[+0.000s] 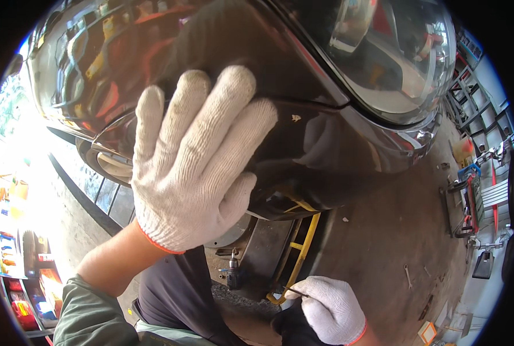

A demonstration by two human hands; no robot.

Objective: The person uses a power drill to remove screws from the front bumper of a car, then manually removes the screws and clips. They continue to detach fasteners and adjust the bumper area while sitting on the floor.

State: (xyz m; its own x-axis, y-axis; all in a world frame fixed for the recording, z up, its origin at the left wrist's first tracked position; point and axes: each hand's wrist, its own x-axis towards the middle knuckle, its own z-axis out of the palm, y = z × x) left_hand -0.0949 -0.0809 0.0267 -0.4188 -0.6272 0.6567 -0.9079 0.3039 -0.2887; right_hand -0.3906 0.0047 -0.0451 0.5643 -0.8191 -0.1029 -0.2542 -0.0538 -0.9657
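Note:
My left hand (pixel 199 161), in a white knit glove with an orange cuff, lies with outstretched fingers over the dark glossy body panel (pixel 303 144) of a car. The panel has seams and a small pale mark (pixel 295 117) to the right of my fingers. A clear lamp lens (pixel 389 63) sits at upper right. Low at the right, my right hand (pixel 329 311), also gloved, is closed on a thin dark tool (pixel 296 291). Below the bumper, near my leg, stands a small power tool (pixel 233 271) beside a yellow metal frame (pixel 296 245).
A wrench (pixel 407 277) lies on the concrete floor (pixel 372 230) at right, with a wheeled jack or cart (pixel 464 207) and metal racks (pixel 476 104) beyond. Bright shelves of colourful goods (pixel 12 242) are at far left. My knee (pixel 170 288) shows at the bottom.

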